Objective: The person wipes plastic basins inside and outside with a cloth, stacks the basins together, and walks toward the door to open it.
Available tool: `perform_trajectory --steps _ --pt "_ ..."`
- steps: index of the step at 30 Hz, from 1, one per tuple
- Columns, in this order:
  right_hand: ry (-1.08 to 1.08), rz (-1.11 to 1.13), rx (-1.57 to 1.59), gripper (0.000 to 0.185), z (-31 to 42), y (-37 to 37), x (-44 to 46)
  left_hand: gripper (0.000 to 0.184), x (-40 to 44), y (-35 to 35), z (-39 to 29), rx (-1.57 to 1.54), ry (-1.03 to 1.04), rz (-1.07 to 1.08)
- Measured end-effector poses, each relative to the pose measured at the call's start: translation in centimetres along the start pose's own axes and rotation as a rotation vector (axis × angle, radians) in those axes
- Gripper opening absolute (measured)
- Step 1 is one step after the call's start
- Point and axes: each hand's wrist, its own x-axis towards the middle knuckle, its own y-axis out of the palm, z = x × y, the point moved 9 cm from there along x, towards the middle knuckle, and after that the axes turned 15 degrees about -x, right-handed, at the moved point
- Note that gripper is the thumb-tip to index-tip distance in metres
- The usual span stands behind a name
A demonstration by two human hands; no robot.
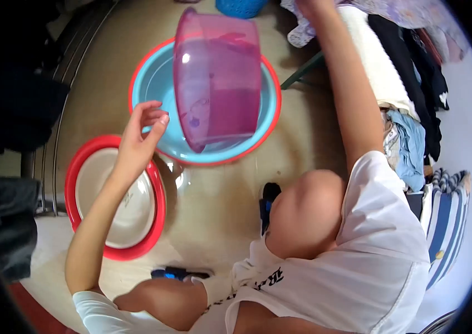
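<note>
A translucent pink-purple basin (227, 83) stands tilted on its side, resting in or over a larger light-blue basin (272, 114) with a red rim. My left hand (146, 131) is just left of the purple basin, above the blue basin's near-left rim. Its fingers are slightly bent and apart from the thumb, and nothing shows between them. At the top edge, my right hand (315, 6) is beside a pale floral cloth (301, 29). Its fingers are mostly cut off by the frame, so its grip is hidden.
On the floor at left lies a red-rimmed white basin (114, 192). A blue basket (241, 6) is at the top. Folded clothes (408, 133) and a striped bag (447, 222) line the right side. A metal rack (63, 111) with dark cloth runs along the left.
</note>
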Motion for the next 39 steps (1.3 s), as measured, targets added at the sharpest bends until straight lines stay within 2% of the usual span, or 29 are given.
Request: perform_trajectory --steps 2,3,4,5,6,7,8,10,12,13,14,16,17,19,22,25,26,28,30,32,33,35,38,39 --pt "-0.013 -0.021 -0.179 0.046 -3.8 0.0 2.0 0.043 1.5 1.7 -1.3 -0.020 -0.021 -0.030" --pt "-0.135 0.161 -0.267 0.046 -4.7 1.3 2.1 0.043 2.6 2.3 -1.5 -0.026 0.010 -0.022" --pt "-0.287 0.209 -0.446 0.043 -3.2 3.4 0.9 0.043 3.5 2.7 -1.7 -0.029 0.036 -0.018" --pt "-0.092 0.412 -0.472 0.034 -4.4 4.1 -0.9 0.043 4.1 3.0 -2.0 -0.008 0.039 -0.012" --pt "-0.516 0.350 -0.697 0.029 -6.0 5.3 -1.4 0.044 4.8 3.5 -2.0 -0.063 0.002 -0.022" --pt "-0.844 0.323 -0.799 0.037 -4.5 7.0 -3.5 0.045 5.4 4.1 -1.7 -0.121 -0.039 -0.034" --pt "-0.717 0.427 -0.876 0.038 -6.3 7.4 -4.5 0.045 5.9 4.8 -2.1 -0.103 -0.042 -0.030" --pt "-0.720 0.386 -0.745 0.042 -6.6 7.0 -4.1 0.045 6.4 6.3 -3.0 -0.060 -0.035 -0.015" --pt "-0.704 0.452 -0.652 0.033 -5.7 6.6 -4.0 0.041 7.4 6.8 -3.1 -0.039 0.011 -0.013" --pt "-0.367 0.562 -0.562 0.041 -7.4 6.5 -2.9 0.039 7.7 6.6 -3.2 -0.091 -0.009 -0.082" --pt "-0.396 0.676 -0.490 0.044 -7.2 7.1 -2.2 0.037 8.1 6.3 -3.3 -0.142 -0.025 -0.149" --pt "-0.200 0.544 -0.470 0.046 -7.7 6.5 -2.1 0.036 8.2 6.7 -3.3 -0.108 0.025 -0.186" --pt "-0.193 0.534 -0.456 0.046 -8.4 6.7 -2.0 0.034 8.0 6.6 -2.9 -0.138 -0.003 -0.186" --pt "-0.489 0.453 -0.501 0.048 -7.0 7.5 -2.3 0.033 7.9 6.4 -2.4 -0.151 -0.033 -0.191" --pt "-0.625 0.441 -0.622 0.047 -6.0 7.6 -4.4 0.033 7.9 6.6 -2.3 -0.150 0.009 -0.245" --pt "-0.642 0.478 -0.684 0.043 -5.0 9.4 -7.2 0.037 8.1 6.5 -3.2 -0.097 0.070 -0.321" --pt "-0.622 0.501 -0.707 0.044 -4.6 9.8 -8.7 0.049 8.2 6.2 -2.2 -0.163 0.035 -0.312" --pt "-0.737 0.513 -0.726 0.042 -2.1 10.6 -12.6 0.067 8.1 5.8 -1.4 -0.330 -0.008 -0.390" --pt "-0.928 0.394 -0.787 0.041 -0.2 10.9 -17.1 0.078 8.5 5.5 -1.3 -0.407 0.023 -0.354" --pt "-1.040 0.448 -0.758 0.034 0.6 11.1 -21.1 0.078 8.6 5.9 -2.3 -0.423 0.085 -0.366" --pt "-1.075 0.394 -0.750 0.030 0.1 11.5 -22.8 0.077 8.3 5.6 -1.5 -0.451 0.004 -0.318" --pt "-1.110 0.302 -0.744 0.020 -0.3 11.6 -25.2 0.077 8.5 5.4 -1.9 -0.415 0.038 -0.311" --pt "-1.073 0.272 -0.769 0.026 -0.4 11.1 -23.6 0.077 8.6 5.7 -1.0 -0.399 -0.001 -0.290" --pt "-1.009 0.303 -0.812 0.030 0.2 10.5 -21.9 0.077 8.7 5.8 -1.4 -0.368 0.056 -0.322"
